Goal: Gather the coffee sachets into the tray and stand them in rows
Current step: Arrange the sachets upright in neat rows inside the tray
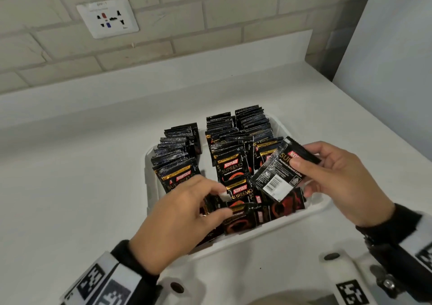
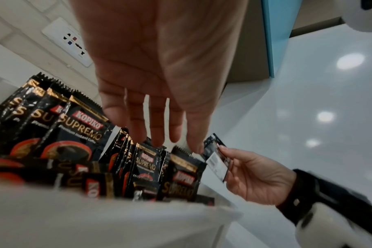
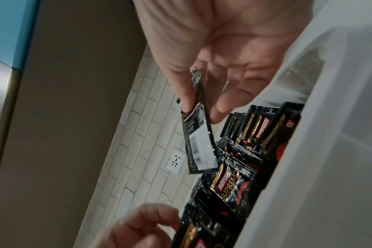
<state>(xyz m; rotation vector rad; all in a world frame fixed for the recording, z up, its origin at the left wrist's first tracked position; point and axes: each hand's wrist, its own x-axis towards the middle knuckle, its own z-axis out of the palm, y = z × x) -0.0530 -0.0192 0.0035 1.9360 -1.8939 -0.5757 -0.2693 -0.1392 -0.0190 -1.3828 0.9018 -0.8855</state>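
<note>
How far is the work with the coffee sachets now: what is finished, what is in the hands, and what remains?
Done: most sachets stand in three rows at the back of the white tray. In hand: the right hand pinches one sachet, barcode side up, above the tray; the left hand reaches over the loose sachets lying flat at the tray's near end. Left: standing those up.

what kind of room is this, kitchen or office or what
Most likely a kitchen or office pantry counter. A white countertop runs along a pale brick-look tiled wall with a multi-pin wall socket, and a white tray of Kopiko Supremo instant coffee sachets sits on it.
</note>
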